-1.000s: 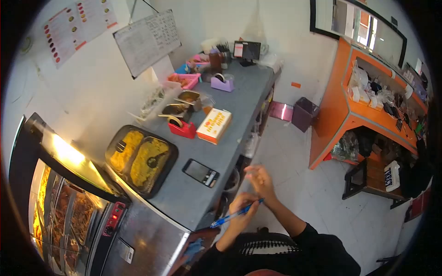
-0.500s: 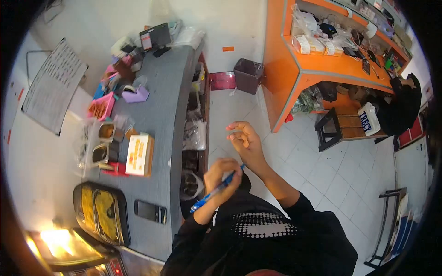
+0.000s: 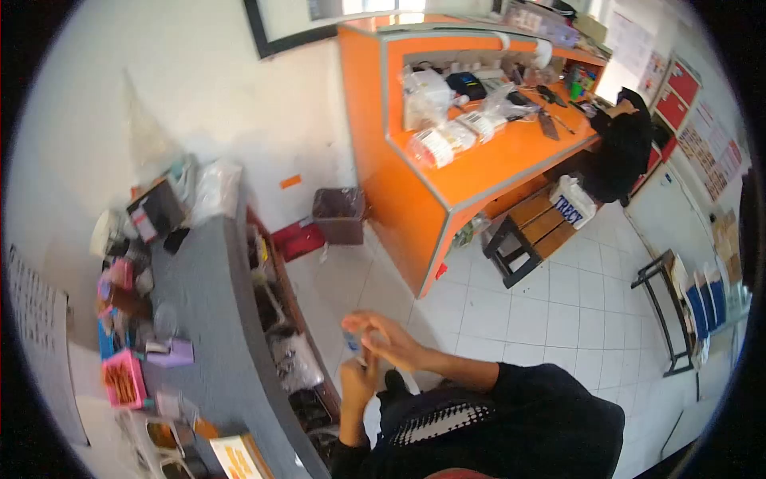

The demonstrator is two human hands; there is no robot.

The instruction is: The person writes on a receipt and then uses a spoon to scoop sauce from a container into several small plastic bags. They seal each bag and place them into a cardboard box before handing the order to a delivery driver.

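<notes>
The person's two bare hands meet at the lower middle of the frame, above the floor and just to the right of the grey bench [image 3: 203, 275]. The left hand [image 3: 357, 385] is the lower one, its fingers pointing up. The right hand [image 3: 395, 343] reaches across just above it, its fingers stretched toward the left of the frame. A blue pen [image 3: 352, 342] shows as a small blurred patch between the fingers of both hands. It is partly hidden, so I cannot tell whether the grip of either hand is clamped on it or apart.

The grey bench runs down the left of the frame. At its upper end stand a dark screen [image 3: 155, 214] and a clear plastic bag [image 3: 216, 188]. Lower down, a purple tape dispenser [image 3: 174, 354] sits near a pink basket [image 3: 140, 375], and a white and orange box [image 3: 236, 458] is cut off by the bottom edge. Plastic packets [image 3: 297, 361] lie on the shelf below.

A bin [image 3: 339, 229] stands by the wall, left of the orange bench [image 3: 483, 169] that fills the upper middle. At the upper right, another person in black [image 3: 621, 156] is beside a wooden stool [image 3: 528, 239] bearing a white bag [image 3: 571, 203].
</notes>
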